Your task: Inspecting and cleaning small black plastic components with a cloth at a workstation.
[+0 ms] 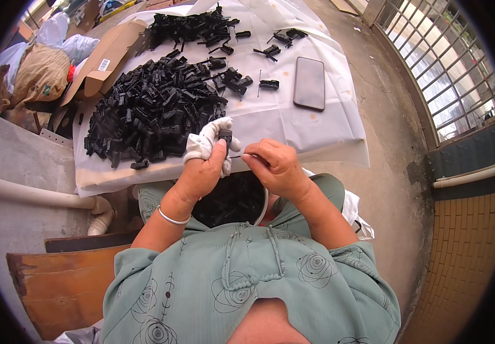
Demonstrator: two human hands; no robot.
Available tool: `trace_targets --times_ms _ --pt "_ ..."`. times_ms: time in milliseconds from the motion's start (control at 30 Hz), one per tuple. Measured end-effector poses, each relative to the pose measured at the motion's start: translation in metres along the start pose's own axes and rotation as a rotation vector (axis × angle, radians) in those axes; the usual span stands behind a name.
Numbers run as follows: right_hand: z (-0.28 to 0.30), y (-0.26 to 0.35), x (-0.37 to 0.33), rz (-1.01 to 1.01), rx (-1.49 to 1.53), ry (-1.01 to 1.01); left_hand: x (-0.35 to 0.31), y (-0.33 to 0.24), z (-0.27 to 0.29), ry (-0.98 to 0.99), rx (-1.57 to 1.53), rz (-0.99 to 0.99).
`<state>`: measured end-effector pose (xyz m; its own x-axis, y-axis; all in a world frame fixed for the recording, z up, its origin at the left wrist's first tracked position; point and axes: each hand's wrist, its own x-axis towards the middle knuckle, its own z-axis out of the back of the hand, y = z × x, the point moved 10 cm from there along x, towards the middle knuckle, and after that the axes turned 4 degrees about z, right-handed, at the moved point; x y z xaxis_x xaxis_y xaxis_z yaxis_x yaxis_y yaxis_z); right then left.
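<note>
My left hand (206, 152), partly covered by a white glove with the thumb bare, is closed on a small black plastic part (225, 136) held upright over the table's front edge. To its right, my right hand (276, 165) is bare and pinches with thumb and fingertips. A thin dark rod (235, 157) runs from those fingertips toward the left hand; whether it joins the black part I cannot tell. Below both hands, a round bucket (266, 202) between my knees holds many dark pieces. A big heap of black plastic parts (155, 109) lies just beyond my left hand.
The table has a white sheet (282, 132) over it. A second heap of black parts (193, 26) lies farther back, with several loose ones (268, 84) to the right. A phone (309, 83) rests at the right. Cardboard (107, 60) leans at the left; a pipe (41, 192) runs below.
</note>
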<state>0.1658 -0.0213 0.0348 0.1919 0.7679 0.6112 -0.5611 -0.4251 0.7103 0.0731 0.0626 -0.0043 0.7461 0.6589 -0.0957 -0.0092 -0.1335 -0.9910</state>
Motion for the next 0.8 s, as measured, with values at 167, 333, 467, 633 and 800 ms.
trace_targets --times_ms 167,333,467,633,800 --pt "-0.003 -0.003 0.003 -0.118 0.093 0.008 -0.006 0.004 -0.012 0.109 -0.032 0.083" --pt "-0.005 -0.012 -0.005 -0.191 0.115 0.015 -0.014 -0.001 -0.034 0.246 -0.030 0.086" --pt "-0.006 -0.016 -0.005 -0.211 0.220 -0.016 -0.013 -0.005 -0.031 0.213 0.040 0.047" --pt "-0.007 -0.013 -0.005 -0.223 0.217 0.032 -0.010 -0.001 -0.025 0.158 0.122 0.026" --pt "-0.013 -0.009 -0.004 -0.142 0.154 0.082 -0.009 -0.018 -0.020 0.053 0.347 -0.236"
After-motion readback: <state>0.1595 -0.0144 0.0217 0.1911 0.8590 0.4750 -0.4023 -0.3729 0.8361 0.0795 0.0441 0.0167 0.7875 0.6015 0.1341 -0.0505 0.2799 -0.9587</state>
